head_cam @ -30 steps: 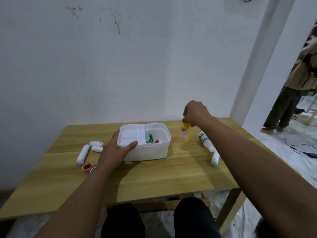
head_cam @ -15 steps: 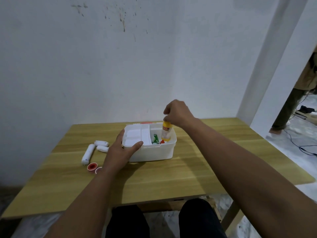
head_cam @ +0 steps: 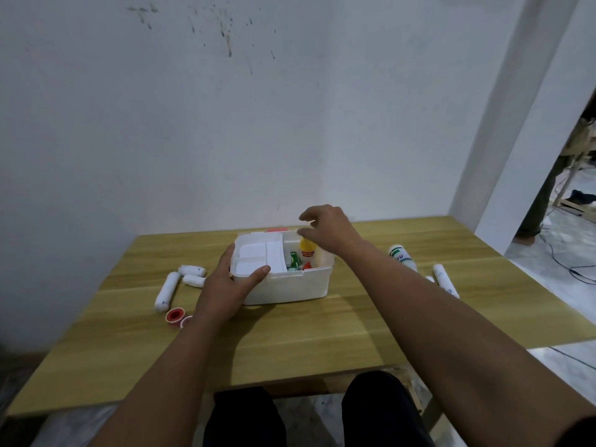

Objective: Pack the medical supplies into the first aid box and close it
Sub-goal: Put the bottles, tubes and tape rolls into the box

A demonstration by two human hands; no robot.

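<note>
Setting: wooden table (head_cam: 290, 343) against a scuffed white wall; doorway at far right, details beyond not assessed.
Right hand (head_cam: 325, 229): above the far right corner of the box, fingers spread and loosely curled, holding nothing; not touching the bottle below.
Left hand (head_cam: 225, 285): pressed against the near left corner of the first aid box (head_cam: 290, 285), thumb hooked over the rim, fingers along the side wall; bracing, not pinching any item.
Yellow-capped bottle (head_cam: 307, 248): upright in the right compartment, directly beneath the right hand.
Box contents: white divider tray over the left part; green packet (head_cam: 294, 259) and a red-topped item (head_cam: 307, 265) beside the bottle.
Lid: not clearly visible; a red edge shows behind the box, identity uncertain.
Progress: judged partly packed; closing not yet due.
Risk one: upright bottle may tip if brushed by the wrist.
Risk two: tall items left standing may foul the lid at closing.
Risk three: box may slide if the bracing hand lifts.
Left of box: three gauze rolls (head_cam: 167, 290) and red tape rolls (head_cam: 174, 316), near the left wrist, unpacked.
Right of box: green-labelled bottle (head_cam: 400, 254) lying down, white tube (head_cam: 445, 280), partly hidden by the right forearm.
Obstruction: forearm crosses the path to the right-hand items; otherwise clear.
</note>
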